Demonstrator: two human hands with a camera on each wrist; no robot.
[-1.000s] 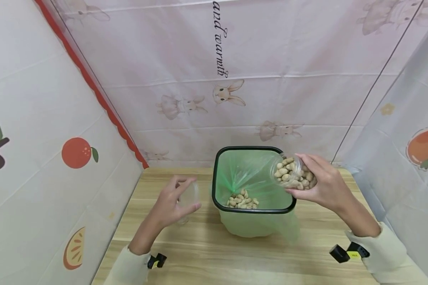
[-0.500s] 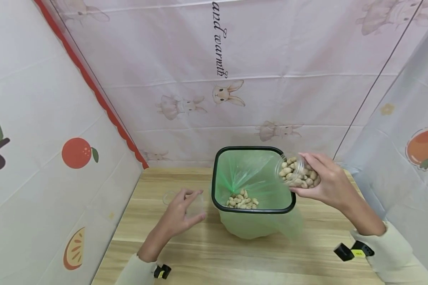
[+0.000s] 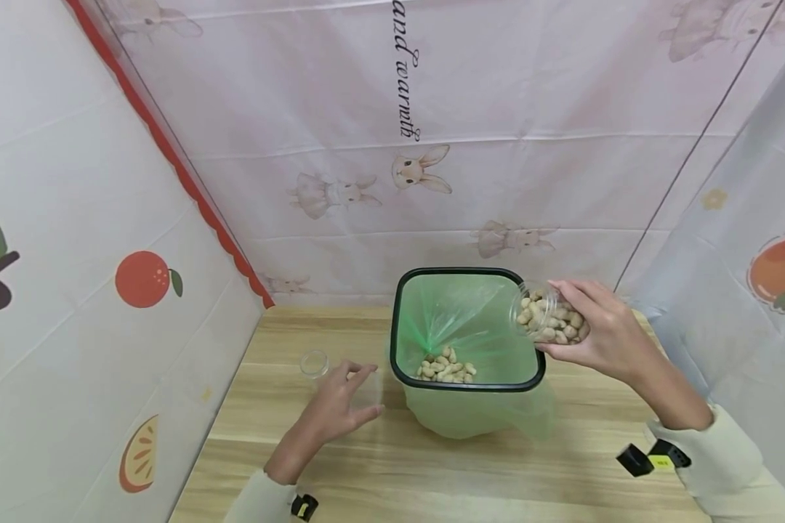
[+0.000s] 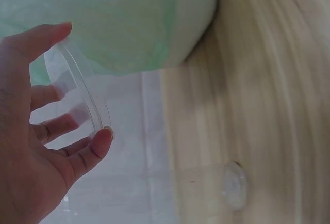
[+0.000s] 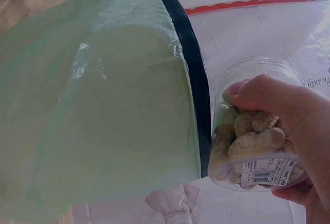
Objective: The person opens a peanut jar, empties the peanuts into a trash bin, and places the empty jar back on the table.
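Observation:
My right hand (image 3: 605, 327) grips a clear plastic jar of peanuts (image 3: 538, 316), tilted on its side, with its mouth over the right rim of the bin. In the right wrist view a barcode label shows on the jar (image 5: 252, 146). The bin (image 3: 464, 387) has a black rim and a green bag liner, and a small heap of peanuts (image 3: 446, 367) lies inside. Left of the bin, my left hand (image 3: 336, 399) pinches a clear round lid (image 4: 82, 84) by its edge, between thumb and fingers.
Behind my left hand a clear empty-looking jar (image 3: 314, 363) stands on the wooden table (image 3: 432, 479). A printed cloth wall (image 3: 340, 269) rises directly behind the bin, with more cloth on both sides.
My left hand has moved right and toward the near edge with the lid, uncovering the clear jar. My right hand and the peanut jar have shifted slightly right.

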